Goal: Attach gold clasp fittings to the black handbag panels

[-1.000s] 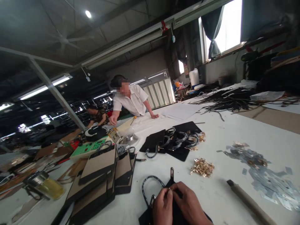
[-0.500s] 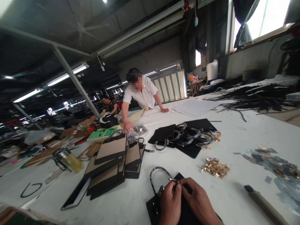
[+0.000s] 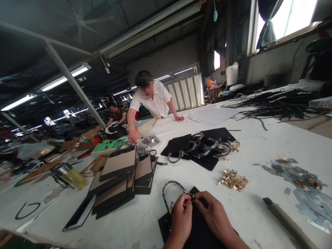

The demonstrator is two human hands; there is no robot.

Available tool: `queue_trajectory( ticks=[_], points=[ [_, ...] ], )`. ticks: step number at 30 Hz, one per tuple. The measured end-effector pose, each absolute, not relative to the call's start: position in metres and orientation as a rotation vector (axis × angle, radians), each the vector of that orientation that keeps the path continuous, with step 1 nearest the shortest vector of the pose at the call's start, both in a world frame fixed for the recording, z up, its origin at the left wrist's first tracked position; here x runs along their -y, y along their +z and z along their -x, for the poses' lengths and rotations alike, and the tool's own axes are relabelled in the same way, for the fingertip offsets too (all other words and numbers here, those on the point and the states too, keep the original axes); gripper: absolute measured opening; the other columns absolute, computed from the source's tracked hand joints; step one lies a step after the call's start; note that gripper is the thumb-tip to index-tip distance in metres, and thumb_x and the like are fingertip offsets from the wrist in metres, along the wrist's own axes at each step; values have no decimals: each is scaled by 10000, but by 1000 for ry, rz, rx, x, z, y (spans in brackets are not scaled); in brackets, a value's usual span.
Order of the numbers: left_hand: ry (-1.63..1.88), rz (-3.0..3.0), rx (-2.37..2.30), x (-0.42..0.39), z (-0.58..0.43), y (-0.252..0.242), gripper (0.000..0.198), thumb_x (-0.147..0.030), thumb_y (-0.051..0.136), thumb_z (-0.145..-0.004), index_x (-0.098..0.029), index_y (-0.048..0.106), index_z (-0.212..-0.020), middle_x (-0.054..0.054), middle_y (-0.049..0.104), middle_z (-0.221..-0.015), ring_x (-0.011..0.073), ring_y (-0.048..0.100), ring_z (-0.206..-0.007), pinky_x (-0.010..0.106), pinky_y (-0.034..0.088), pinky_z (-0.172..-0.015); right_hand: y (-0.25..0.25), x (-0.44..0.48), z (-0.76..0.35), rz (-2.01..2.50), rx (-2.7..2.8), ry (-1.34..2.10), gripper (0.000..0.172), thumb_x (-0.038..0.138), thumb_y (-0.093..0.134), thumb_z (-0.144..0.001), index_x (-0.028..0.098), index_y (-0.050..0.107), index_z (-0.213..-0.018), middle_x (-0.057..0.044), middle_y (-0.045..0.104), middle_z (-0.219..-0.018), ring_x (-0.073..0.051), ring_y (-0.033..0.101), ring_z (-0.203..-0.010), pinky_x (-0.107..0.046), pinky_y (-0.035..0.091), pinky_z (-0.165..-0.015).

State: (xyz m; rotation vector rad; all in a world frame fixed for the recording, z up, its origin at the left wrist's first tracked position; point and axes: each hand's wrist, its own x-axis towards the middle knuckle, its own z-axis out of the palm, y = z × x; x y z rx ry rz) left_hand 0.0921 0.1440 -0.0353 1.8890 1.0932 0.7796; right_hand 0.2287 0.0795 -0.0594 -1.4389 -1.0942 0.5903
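Note:
On the white table in front of me lies a black panel [image 3: 201,224], partly under both hands. A curved bag handle [image 3: 168,186] in dark, clear-wrapped covering arches up from it. My left hand [image 3: 181,214] is closed, its thumb and forefinger pinching the handle's right end. Facing it, my right hand [image 3: 214,212] is closed on a small gold-coloured metal fitting [image 3: 193,197] at that same end. The fingertips of both hands nearly meet and partly hide the fitting. Another metal piece [image 3: 171,206] shows at the handle's left foot.
Ahead are black panels with handles [image 3: 207,148] and a pile of gold-coloured fittings [image 3: 232,180]. Stacked black-edged boards [image 3: 116,169] stand left. Grey metal plates [image 3: 311,193] and a tool with a wrapped grip [image 3: 287,221] lie right. A co-worker [image 3: 155,100] leans over the table's far side.
The view has shifted slightly, so everything sits a little further left and higher. Both hands stay at the handle's right end, with the left fingers now drawn closer to the right fingertips.

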Motion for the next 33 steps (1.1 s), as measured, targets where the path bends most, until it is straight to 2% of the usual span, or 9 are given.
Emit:
queue_trajectory(
  ticks=[4, 7, 9, 15, 18, 20, 25, 29, 33],
  points=[
    [764, -1999, -1113, -159, -88, -22, 230, -314, 525, -908, -219, 675, -1053, 57, 727, -1047, 223, 671, -983, 335, 500, -908, -60, -81, -229, 1437, 1113, 584, 155, 363, 579, -933, 265, 694, -968, -12, 724, -997, -220, 673, -952, -337, 488, -881],
    [650, -2084, -1116, -171, -91, -10, 368, -327, 582, -882, -220, 661, -1225, 52, 729, -1094, 214, 674, -963, 330, 510, -907, -63, -82, -230, 1427, 1126, 578, 145, 342, 577, -934, 266, 695, -971, -11, 723, -992, -218, 671, -939, -340, 488, -875],
    [566, -2130, -1057, -177, -96, -3, 388, -342, 594, -882, -222, 679, -1241, 46, 741, -1091, 207, 680, -946, 321, 515, -895, -64, -82, -231, 1417, 1136, 576, 144, 327, 572, -936, 267, 696, -976, -13, 723, -990, -219, 670, -936, -341, 489, -875],
    [469, -2288, -887, -188, -124, 18, 229, -348, 553, -924, -224, 742, -963, 17, 759, -948, 191, 678, -888, 288, 485, -826, -62, -81, -226, 1379, 1200, 520, 163, 234, 535, -927, 254, 692, -962, -31, 709, -993, -217, 666, -921, -326, 498, -854],
    [412, -2435, -847, -186, -144, 27, 296, -394, 515, -956, -215, 704, -815, 24, 726, -843, 196, 649, -822, 301, 457, -762, -60, -90, -224, 1266, 1283, 484, 255, 169, 500, -895, 243, 697, -1041, -62, 707, -1099, -229, 666, -992, -323, 508, -895],
    [404, -2445, -833, -185, -153, 27, 365, -441, 473, -982, -214, 690, -796, 38, 718, -837, 207, 645, -835, 319, 461, -779, -58, -98, -228, 1227, 1212, 507, 314, 155, 506, -862, 229, 688, -1107, -76, 711, -1130, -235, 672, -1006, -327, 517, -903],
    [686, -2231, -942, -186, -137, -5, 335, -425, 477, -984, -209, 665, -1157, 104, 682, -1208, 235, 624, -1123, 373, 473, -992, -58, -113, -258, 1316, 927, 636, 180, 337, 605, -882, 200, 702, -946, -50, 728, -879, -228, 675, -817, -338, 532, -800],
    [787, -2390, -1048, -183, -99, -33, 373, -363, 462, -982, -160, 565, -1278, 152, 618, -1255, 270, 578, -1187, 423, 466, -1027, -62, -114, -270, 1296, 887, 725, 256, 422, 641, -874, 195, 698, -979, -36, 729, -861, -194, 663, -764, -304, 528, -729],
    [484, -2653, -1215, -172, -88, -31, 379, -376, 560, -935, -169, 591, -1250, 144, 649, -1178, 315, 572, -1159, 436, 444, -1019, -61, -112, -271, 1388, 959, 680, 247, 417, 651, -866, 195, 711, -956, -28, 722, -862, -180, 654, -779, -289, 510, -733]
  ],
)
